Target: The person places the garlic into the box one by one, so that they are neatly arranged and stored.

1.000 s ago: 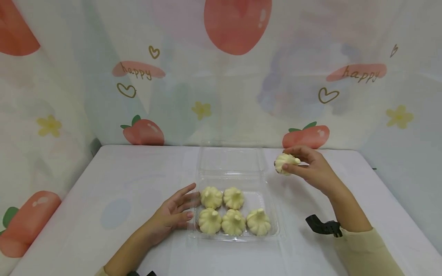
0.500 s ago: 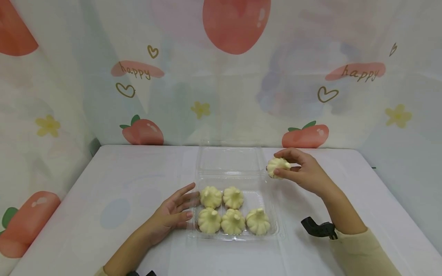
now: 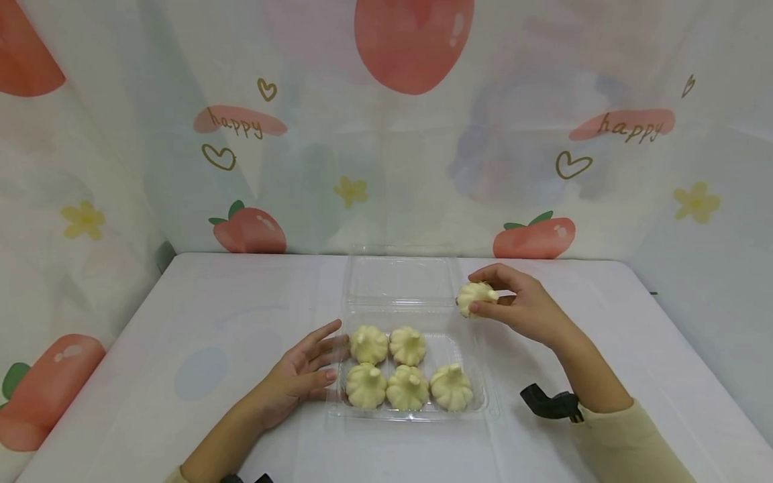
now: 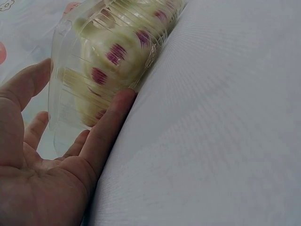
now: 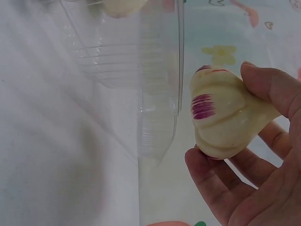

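My right hand (image 3: 524,305) pinches a garlic bulb (image 3: 476,299) between thumb and fingers, raised near the back right corner of a clear plastic box (image 3: 447,345). Purple streaks mark the pale bulb in the right wrist view, its stem toward the palm. Several more garlic bulbs (image 3: 407,388) sit in the box: a front row of three and two behind at the left; the back right spot shows bare plastic. With relaxed fingers my left hand (image 3: 298,372) rests against the box's left wall, and its fingertips touch the plastic in the left wrist view.
Hinged at the back, the box's clear lid (image 3: 401,280) stands open toward the rear wall. A white cloth covers the table (image 3: 241,349). A printed curtain (image 3: 410,168) hangs directly behind the table and along both sides.
My right hand has carried the garlic bulb left and slightly toward me, closer to the box. The left hand and the bulbs in the box have stayed in place.
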A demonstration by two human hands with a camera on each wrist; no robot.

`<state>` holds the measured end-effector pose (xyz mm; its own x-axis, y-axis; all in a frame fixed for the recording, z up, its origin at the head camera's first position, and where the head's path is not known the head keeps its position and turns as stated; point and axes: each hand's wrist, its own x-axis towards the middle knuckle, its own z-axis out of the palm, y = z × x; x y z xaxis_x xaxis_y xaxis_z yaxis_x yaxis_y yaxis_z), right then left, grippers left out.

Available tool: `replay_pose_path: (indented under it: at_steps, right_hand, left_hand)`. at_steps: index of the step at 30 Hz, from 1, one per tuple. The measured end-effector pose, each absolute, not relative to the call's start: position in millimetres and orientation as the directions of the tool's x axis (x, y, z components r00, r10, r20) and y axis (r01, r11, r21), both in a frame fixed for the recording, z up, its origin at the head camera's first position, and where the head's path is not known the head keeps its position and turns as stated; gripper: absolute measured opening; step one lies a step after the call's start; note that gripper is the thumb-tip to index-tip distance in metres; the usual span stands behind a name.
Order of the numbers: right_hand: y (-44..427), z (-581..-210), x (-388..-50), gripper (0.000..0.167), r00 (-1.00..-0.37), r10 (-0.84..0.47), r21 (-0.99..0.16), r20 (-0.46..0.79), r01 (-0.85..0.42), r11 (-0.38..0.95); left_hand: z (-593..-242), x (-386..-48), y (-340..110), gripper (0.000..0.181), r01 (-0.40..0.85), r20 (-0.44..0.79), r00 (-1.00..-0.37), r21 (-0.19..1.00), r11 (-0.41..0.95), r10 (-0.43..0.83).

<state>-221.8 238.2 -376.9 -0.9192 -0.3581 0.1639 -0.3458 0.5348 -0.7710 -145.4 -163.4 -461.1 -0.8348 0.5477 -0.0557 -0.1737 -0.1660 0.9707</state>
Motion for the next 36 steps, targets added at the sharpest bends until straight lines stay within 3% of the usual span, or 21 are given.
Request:
replay_pose_path:
  at_steps: [11,36]
  right_hand:
    - [223.8,-380.8,-217.3,0.040,-0.897,-0.413,-0.770,0.157,-0.373,0.517]
    - [199.8,-387.5,-203.5,0.035,-0.811,-0.529,-0.621,0.251,-0.553,0.555]
  left_hand:
    - [-462.7,-145.6,-163.9,0.078,-0.174,-0.057,-0.835,0.971,-0.165,0.547]
    - [-461.2,-145.2,-163.0,0.079,-0.171,-0.051,-0.835,0.970,-0.171,0.548]
